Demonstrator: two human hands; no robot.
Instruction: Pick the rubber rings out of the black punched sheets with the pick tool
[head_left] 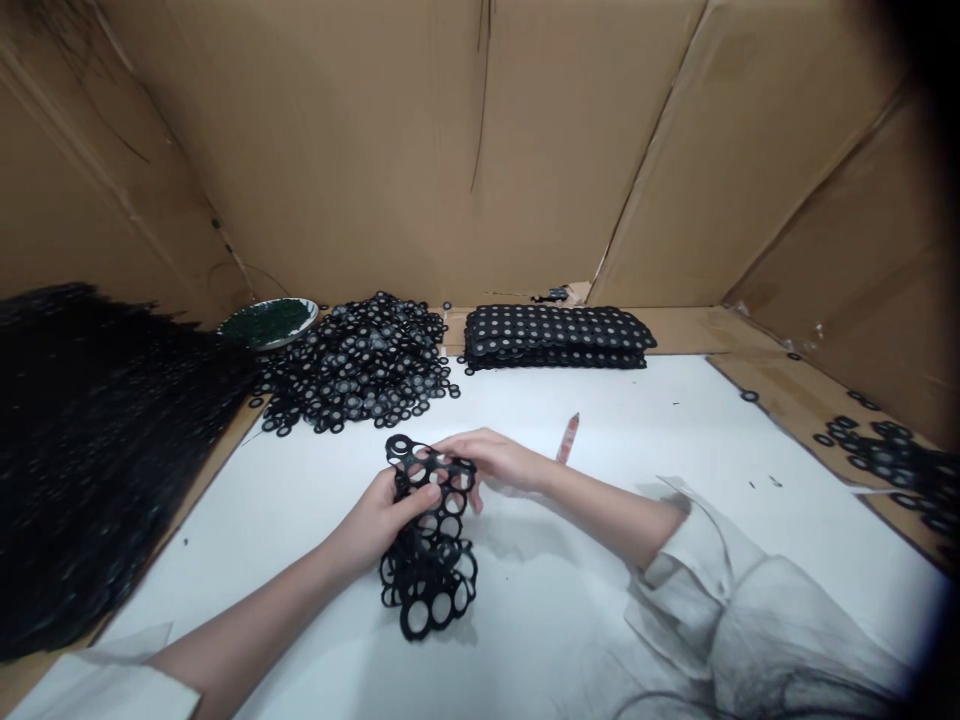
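Pale sleeves [720, 600] are being worn; beyond, black netting [424, 560], stretching lengthwise away, is being pinched at its left edge by the left hand [375, 522], its far right corner being touched by the right hand [501, 458], fingers half-curled, grip unclear.

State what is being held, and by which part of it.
The left hand holds the black ring mesh by its upper left side; the right hand is at its upper right, grip unclear.
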